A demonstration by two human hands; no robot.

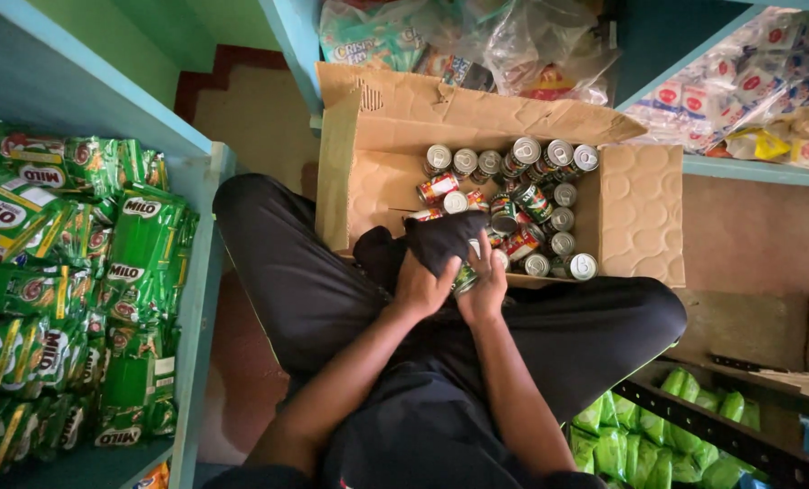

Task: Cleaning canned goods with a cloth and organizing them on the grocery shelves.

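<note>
I sit cross-legged in black trousers with an open cardboard box (640,217) in front of my knees. Inside it lie several small tin cans (536,204) with silver lids and red and green labels. My left hand (422,285) grips a black cloth (445,240) and presses it against a small green can (466,276). My right hand (486,285) holds that can from the right, fingers wrapped round it, just at the box's near edge.
A light blue shelf (201,272) on the left is packed with green sachet strips (69,272). More blue shelves behind the box carry clear bags of snacks (513,45) and white packets (757,81). Green packets (640,448) lie in a dark rack at the lower right.
</note>
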